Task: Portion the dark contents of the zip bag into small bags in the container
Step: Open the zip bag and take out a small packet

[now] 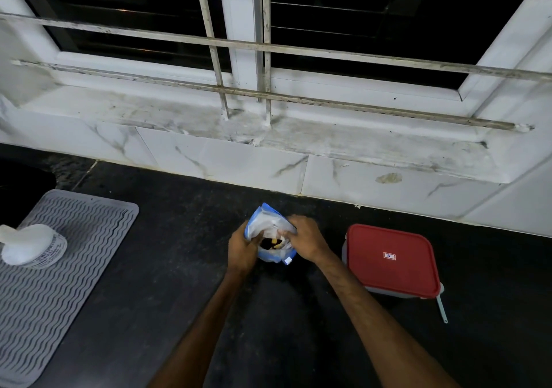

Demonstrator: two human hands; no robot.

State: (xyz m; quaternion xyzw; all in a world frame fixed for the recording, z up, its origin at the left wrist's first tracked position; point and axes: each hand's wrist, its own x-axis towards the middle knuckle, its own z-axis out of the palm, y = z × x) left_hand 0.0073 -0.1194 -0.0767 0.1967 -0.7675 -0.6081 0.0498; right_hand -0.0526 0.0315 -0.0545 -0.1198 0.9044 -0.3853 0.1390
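- Zip bag (270,235) stands on the dark counter (179,268), mid-frame, just left of the red-lidded container (391,257).
- Left hand (242,248) grips its left edge; right hand (307,235) pinches the right lip, forearms converging.
- Mouth looks open, dark contents inside, though blurry.
- Pull evenly and keep it upright.

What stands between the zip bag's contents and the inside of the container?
The red lid sits closed on the container, right of the zip bag, which both the left hand and right hand hold.
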